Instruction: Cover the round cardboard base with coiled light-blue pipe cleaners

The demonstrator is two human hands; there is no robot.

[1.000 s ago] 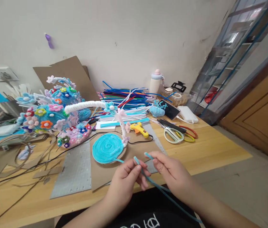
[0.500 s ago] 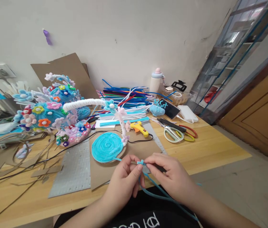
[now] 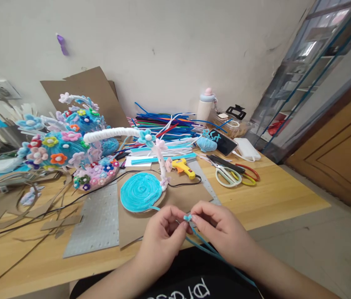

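My left hand (image 3: pixel 168 232) and my right hand (image 3: pixel 217 228) meet at the table's front edge, fingertips closed on blue pipe cleaners (image 3: pixel 187 217). A small bent knot of blue shows between the two pinches, and long blue tails hang below toward my lap. From behind my left hand a blue strand runs to a flat blue spiral disc (image 3: pixel 141 192) of coiled pipe cleaner, lying on a cardboard sheet (image 3: pixel 131 230). At the disc's right edge rises a stem with pink and white flowers (image 3: pixel 162 155), topped by a blue flower and a white wrapped arm.
A yellow glue gun (image 3: pixel 184 168) lies behind the disc, its cord crossing the cardboard. Scissors (image 3: pixel 228 176) rest to the right. Bundled pipe cleaners (image 3: pixel 163 124) and a bottle (image 3: pixel 204 108) stand at the wall. Flower-covered pieces (image 3: pixel 58 149) and cardboard scraps (image 3: pixel 60 223) fill the left.
The blue knot between my fingertips has been bent into a tighter shape, and my hands have shifted slightly. The tails below have swung closer together.
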